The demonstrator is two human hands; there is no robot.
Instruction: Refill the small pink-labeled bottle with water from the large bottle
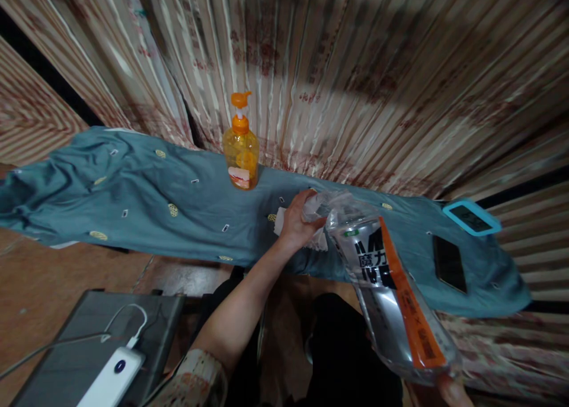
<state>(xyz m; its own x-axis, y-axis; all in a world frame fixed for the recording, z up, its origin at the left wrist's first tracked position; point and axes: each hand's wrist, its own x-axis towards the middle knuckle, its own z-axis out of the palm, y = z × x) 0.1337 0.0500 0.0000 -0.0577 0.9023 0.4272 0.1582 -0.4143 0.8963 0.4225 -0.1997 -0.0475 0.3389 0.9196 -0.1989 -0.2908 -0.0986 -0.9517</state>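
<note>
A clear plastic bottle [386,294] with a silver and orange label lies tilted across the right of the view, its top toward the cloth-covered table. My left hand [296,223] is at the bottle's top end, with its fingers curled round a white tissue [319,240]. Part of the tissue hangs out below the hand, and another part shows left of the fingers. Whether those fingers also grip the bottle's neck is hidden. At the lower right, my right hand [447,392] holds the bottle's base from underneath, mostly out of frame.
An orange pump bottle [240,152] stands at the back of the teal cloth [146,196]. To the right lie a black phone [450,263] and a blue-framed digital clock [472,217]. A white power bank [113,374] with a cable rests on a grey stool [89,318]. Striped curtains [311,87] hang behind.
</note>
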